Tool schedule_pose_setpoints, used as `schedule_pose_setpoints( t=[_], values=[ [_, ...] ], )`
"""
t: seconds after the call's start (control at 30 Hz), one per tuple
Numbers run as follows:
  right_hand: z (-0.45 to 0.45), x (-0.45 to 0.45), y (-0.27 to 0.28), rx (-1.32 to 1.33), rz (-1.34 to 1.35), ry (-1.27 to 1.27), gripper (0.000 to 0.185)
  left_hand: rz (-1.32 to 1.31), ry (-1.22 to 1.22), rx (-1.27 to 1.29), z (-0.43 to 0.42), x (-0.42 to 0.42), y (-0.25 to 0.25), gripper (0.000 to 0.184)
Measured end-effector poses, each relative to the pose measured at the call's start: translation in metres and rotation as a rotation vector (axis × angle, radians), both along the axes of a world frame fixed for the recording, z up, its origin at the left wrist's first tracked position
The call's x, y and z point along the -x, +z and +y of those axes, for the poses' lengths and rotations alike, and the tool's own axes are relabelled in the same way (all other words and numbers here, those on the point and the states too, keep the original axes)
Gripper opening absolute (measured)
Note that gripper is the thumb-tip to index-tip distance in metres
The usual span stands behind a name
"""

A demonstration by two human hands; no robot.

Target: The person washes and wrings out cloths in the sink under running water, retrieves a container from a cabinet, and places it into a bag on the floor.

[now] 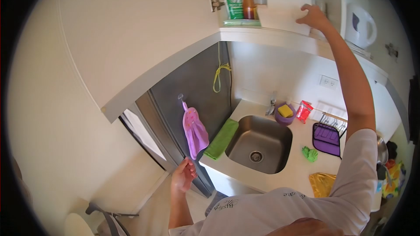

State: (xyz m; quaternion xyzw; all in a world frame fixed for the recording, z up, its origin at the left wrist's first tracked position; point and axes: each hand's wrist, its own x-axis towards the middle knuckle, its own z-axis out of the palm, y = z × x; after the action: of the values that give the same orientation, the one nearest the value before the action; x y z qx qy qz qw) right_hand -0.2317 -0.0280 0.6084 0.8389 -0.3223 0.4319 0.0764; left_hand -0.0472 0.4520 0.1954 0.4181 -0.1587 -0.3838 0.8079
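Observation:
My right hand (313,17) is raised to the upper cabinet shelf. Its thumb and index finger are apart and curved in front of a white bin (282,6); whether they touch it I cannot tell. The bin stands near the shelf's front edge, beside a brown bottle (249,2) and a green-and-white bag (235,3). Low on the left, my left hand (183,175) has its fingers loosely curled, with nothing seen in them. It is just below the tip of a purple hand towel (195,131) hanging from a hook.
Below is a steel sink (238,148) with a green cloth (222,139) to its left. A yellow sponge (285,111), a red packet (304,111), a purple mesh pouch (326,139) and a yellow cloth (321,183) lie around it. A white kettle (360,26) stands on the right shelf.

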Motion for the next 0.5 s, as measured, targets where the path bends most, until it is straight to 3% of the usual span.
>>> schedule_pose_setpoints(
  t=[0.03, 0.2, 0.5],
  values=[
    [0.004, -0.001, 0.005, -0.194, 0.114, 0.0, 0.063, 0.012, 0.037, -0.008, 0.007, 0.002, -0.003, 0.025],
    [-0.014, -0.012, -0.012, 0.075, 0.14, -0.089, 0.059, 0.068, 0.113, -0.034, 0.018, 0.009, -0.006, 0.025],
    [-0.002, 0.012, -0.027, 0.277, -0.103, -0.081, 0.058, 0.021, -0.117, -0.021, -0.032, -0.003, 0.008, 0.023]
  ],
)
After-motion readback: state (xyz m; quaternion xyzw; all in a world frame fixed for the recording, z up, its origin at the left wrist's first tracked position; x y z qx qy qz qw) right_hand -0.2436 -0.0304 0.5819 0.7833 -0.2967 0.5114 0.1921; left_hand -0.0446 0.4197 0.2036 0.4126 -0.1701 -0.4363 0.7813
